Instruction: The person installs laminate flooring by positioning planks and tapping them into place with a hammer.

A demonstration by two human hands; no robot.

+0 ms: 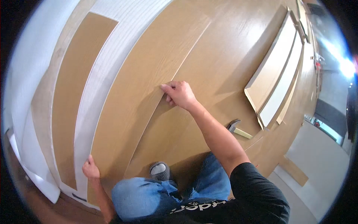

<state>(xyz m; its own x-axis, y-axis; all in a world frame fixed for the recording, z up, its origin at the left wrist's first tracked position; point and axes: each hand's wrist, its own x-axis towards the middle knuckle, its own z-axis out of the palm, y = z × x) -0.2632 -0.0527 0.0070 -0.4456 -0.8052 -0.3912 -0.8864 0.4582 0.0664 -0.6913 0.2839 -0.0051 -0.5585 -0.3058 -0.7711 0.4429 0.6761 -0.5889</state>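
A person in a black T-shirt [261, 194] and blue jeans [138, 198] is down low on a wood-look floor [216, 56], seen from above. A long tan plank [126, 108] stretches away in front of them, slanting up and to the right. It lies along the left side of the floor, with a thin line between the two.

The right hand [179, 93] reaches forward to that line. It is narrow, the fingers curled in and the thumb laid on top, pinching the plank's right edge. The left hand [91, 168] touches the plank's opposite edge, nearer the body. Its thumb points up; I cannot tell whether its fingers curl beneath the plank.

To the left of the plank runs a pale, streaked strip [97, 89], and beyond it a narrower brown board [71, 93]. White sheeting [28, 86] covers the far left, its lower corner loose.

A grey shoe [159, 170] shows just in front of the jeans. Right of it, partly behind the right forearm, a hammer [241, 131] with a dark head and pale yellow handle rests on the floor. Farther right lies a long open carton [253, 104] with a white strip [285, 78] in it. A bright light [347, 68] glares at the far right.
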